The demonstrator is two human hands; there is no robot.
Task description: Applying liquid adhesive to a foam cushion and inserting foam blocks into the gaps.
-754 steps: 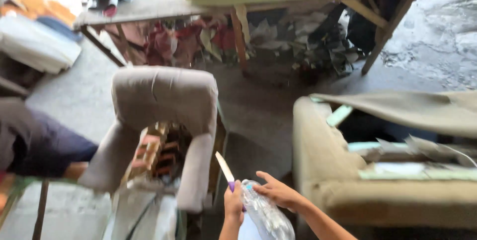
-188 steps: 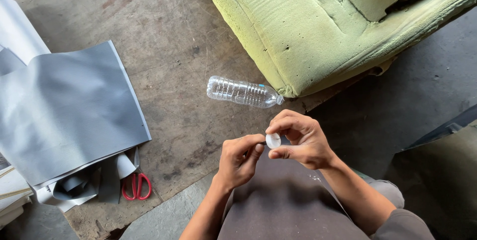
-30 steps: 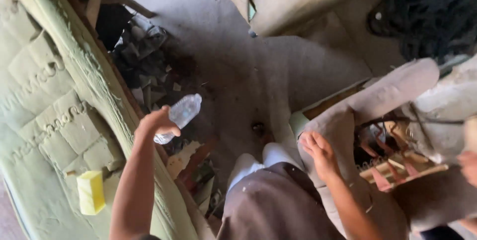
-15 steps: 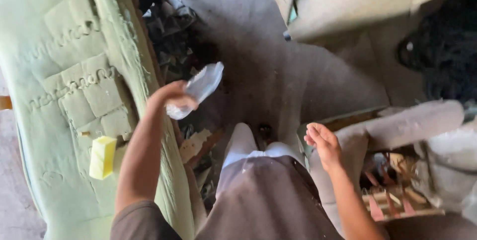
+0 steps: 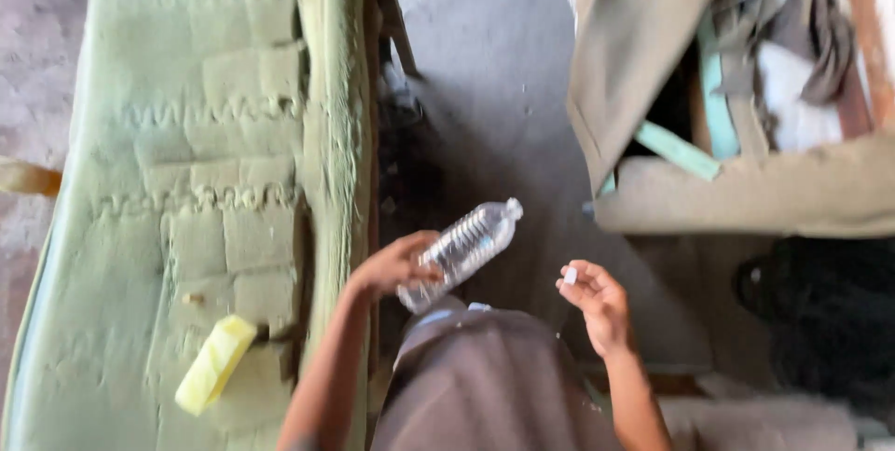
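My left hand [image 5: 392, 267] grips the base of a clear ribbed plastic bottle [image 5: 461, 248], which tilts up to the right with its open neck pointing away from me. My right hand [image 5: 597, 302] is held out beside it, fingers curled around a small white cap [image 5: 570, 275] pinched at the fingertips. Both hands hover over the grey concrete floor [image 5: 494, 69], just above my brown clothing [image 5: 485, 386].
A long green foam cushion [image 5: 177, 180] fills the left side, with a yellow sponge block [image 5: 215, 363] lying on it. A tan upholstered chair frame [image 5: 653, 87] with exposed wood and straps stands at the upper right. Dark clutter lies at the right edge.
The view has swung so the green cushion now lies straight along the left. My left hand still holds the bottle, now lower and nearer my body. My right hand has risen toward it.
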